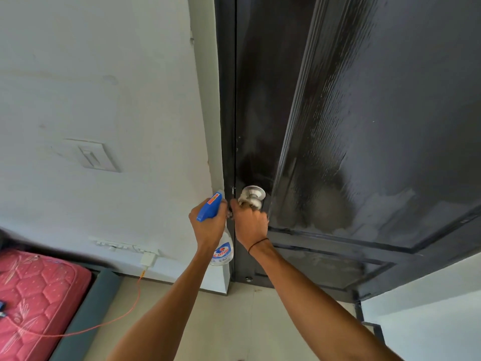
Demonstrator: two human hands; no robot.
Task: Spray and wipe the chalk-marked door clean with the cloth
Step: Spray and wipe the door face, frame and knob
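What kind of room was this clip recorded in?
Most likely a bedroom in a home. A pink quilted mattress lies by the wall at lower left, a phone charger is plugged into a wall socket with an orange cable trailing to the bed, and a dark panelled door has a round metal knob.

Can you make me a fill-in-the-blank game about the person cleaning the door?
1. The left hand holds a spray bottle with a ____ trigger head.
2. The right hand grips the round silver door ____.
3. The door is painted ____.
4. The mattress at the lower left is ____.

Missing words: blue; knob; black; pink
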